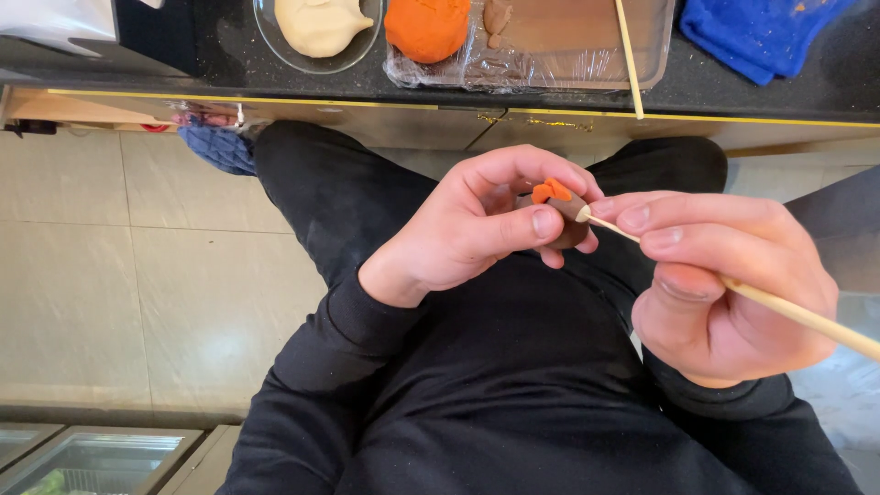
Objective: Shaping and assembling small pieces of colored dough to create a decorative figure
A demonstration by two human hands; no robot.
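Soft, even daylight fills the view, bright on the floor [137, 275] tiles. Plastic wrap [513, 64] on the table [807, 92] glints with small glare. The black clothes [513, 385] lose detail. Focus is sharp throughout, with slight wide-angle stretch at the edges.

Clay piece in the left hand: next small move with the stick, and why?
Probably a slight press of the wooden stick tip along the seam: the right hand holds its point against the brown clay piece, just below the orange bit, while the left hand pinches the piece steady.
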